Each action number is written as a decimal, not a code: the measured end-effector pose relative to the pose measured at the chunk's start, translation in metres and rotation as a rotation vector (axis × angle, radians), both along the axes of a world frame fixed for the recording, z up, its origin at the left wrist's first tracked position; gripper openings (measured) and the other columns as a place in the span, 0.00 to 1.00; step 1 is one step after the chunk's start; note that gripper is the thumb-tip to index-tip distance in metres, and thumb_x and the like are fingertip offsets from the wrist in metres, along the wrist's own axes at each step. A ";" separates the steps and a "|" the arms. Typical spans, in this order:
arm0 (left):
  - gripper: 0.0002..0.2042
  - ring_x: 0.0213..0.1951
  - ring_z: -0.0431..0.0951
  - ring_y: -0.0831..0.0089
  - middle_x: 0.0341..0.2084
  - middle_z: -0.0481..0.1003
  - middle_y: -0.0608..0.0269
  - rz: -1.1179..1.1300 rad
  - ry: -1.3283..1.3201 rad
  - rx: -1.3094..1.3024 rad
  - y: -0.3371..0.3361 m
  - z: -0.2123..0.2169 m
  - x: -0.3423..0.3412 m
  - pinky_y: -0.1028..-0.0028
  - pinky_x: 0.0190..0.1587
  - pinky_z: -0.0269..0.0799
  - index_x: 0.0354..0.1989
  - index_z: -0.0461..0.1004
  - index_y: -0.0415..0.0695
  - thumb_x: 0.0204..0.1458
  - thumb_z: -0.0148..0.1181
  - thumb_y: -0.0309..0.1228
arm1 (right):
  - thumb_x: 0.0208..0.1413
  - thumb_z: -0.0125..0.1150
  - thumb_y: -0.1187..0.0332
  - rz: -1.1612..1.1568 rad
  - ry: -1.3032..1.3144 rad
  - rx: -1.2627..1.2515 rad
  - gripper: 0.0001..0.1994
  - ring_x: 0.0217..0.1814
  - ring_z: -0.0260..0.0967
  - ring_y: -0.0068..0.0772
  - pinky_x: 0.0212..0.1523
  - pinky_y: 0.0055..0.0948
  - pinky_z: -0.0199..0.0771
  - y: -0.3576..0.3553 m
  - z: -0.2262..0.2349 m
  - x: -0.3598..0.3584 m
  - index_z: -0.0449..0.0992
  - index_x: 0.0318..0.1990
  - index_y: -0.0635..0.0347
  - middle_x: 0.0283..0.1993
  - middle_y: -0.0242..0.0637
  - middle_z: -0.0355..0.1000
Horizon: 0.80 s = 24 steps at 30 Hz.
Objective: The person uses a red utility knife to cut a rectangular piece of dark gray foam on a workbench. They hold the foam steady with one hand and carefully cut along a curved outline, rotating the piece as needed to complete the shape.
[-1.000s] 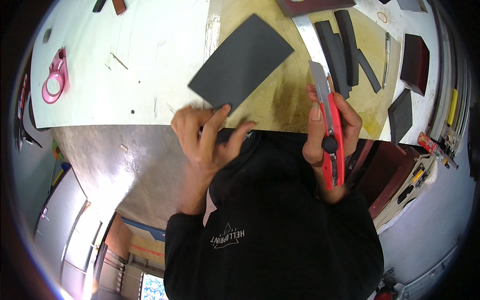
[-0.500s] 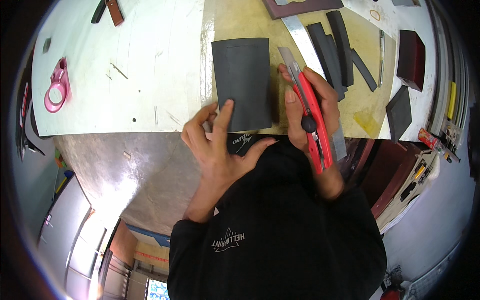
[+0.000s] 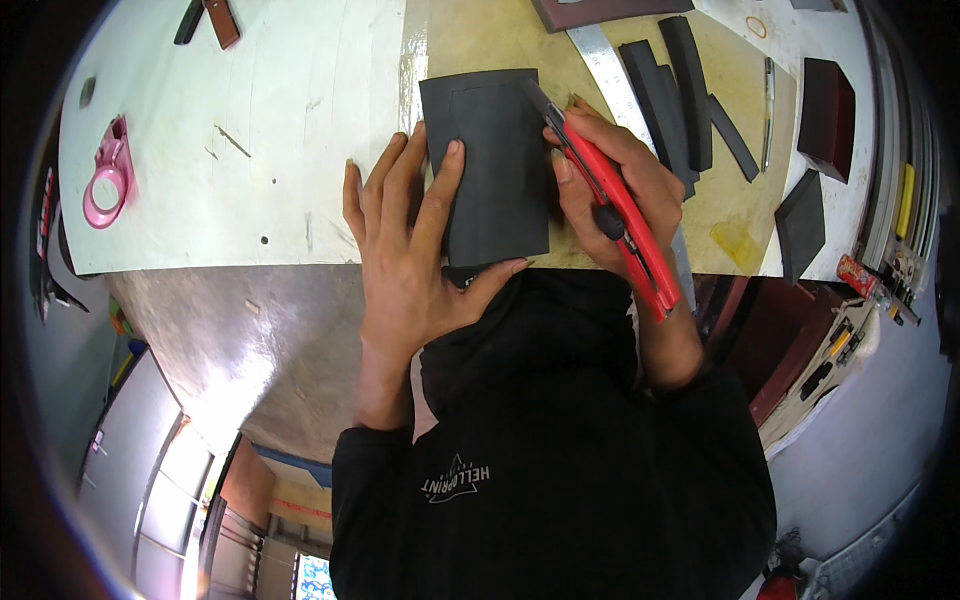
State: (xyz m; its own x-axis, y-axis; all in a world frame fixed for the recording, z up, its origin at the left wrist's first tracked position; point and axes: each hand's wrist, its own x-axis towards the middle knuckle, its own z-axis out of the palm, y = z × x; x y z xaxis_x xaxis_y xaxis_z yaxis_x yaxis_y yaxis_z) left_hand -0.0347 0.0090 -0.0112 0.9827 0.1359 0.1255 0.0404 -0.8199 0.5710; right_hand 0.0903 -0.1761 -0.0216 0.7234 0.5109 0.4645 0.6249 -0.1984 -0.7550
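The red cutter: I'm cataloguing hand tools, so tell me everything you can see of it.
The red cutter has a long, plastic-looking handle with a grey, metal-looking channel and a round black knob. Its slim, dark grey blade is out. The right hand grips it at a slant, butt toward the person, blade pointing away and leftward. The tip lies over the black sheet near its far right corner; whether it touches is unclear.
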 end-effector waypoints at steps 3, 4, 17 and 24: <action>0.49 0.72 0.62 0.46 0.69 0.64 0.43 -0.001 0.004 -0.005 0.000 0.000 0.000 0.40 0.75 0.36 0.72 0.67 0.49 0.40 0.76 0.59 | 0.59 0.67 0.80 0.023 -0.040 -0.028 0.17 0.49 0.84 0.40 0.58 0.37 0.81 -0.001 0.004 0.003 0.76 0.55 0.75 0.45 0.55 0.82; 0.49 0.72 0.62 0.46 0.69 0.64 0.43 -0.004 0.008 -0.005 0.001 0.001 0.000 0.40 0.75 0.35 0.72 0.67 0.49 0.40 0.76 0.58 | 0.59 0.67 0.80 0.026 -0.056 -0.040 0.17 0.49 0.84 0.40 0.59 0.38 0.81 0.000 0.005 0.004 0.77 0.55 0.75 0.44 0.55 0.82; 0.53 0.72 0.62 0.49 0.67 0.66 0.46 0.018 -0.006 0.019 0.000 -0.002 -0.001 0.41 0.76 0.38 0.70 0.70 0.49 0.31 0.82 0.59 | 0.58 0.68 0.80 0.030 -0.037 -0.080 0.17 0.49 0.85 0.41 0.66 0.46 0.76 0.000 0.008 0.006 0.78 0.55 0.75 0.43 0.53 0.83; 0.53 0.72 0.63 0.49 0.68 0.65 0.43 0.032 -0.010 0.015 -0.006 -0.001 -0.001 0.41 0.76 0.38 0.70 0.69 0.47 0.32 0.81 0.58 | 0.57 0.68 0.81 0.056 -0.045 -0.103 0.17 0.48 0.85 0.40 0.67 0.49 0.74 0.000 0.011 0.008 0.79 0.55 0.71 0.44 0.49 0.84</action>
State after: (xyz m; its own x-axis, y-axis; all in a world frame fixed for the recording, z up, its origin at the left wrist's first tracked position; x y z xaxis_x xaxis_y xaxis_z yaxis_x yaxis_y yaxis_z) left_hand -0.0358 0.0033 -0.0124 0.9767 0.1648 0.1373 0.0610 -0.8270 0.5589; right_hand 0.0987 -0.1756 -0.0106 0.6718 0.5968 0.4389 0.6701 -0.2371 -0.7034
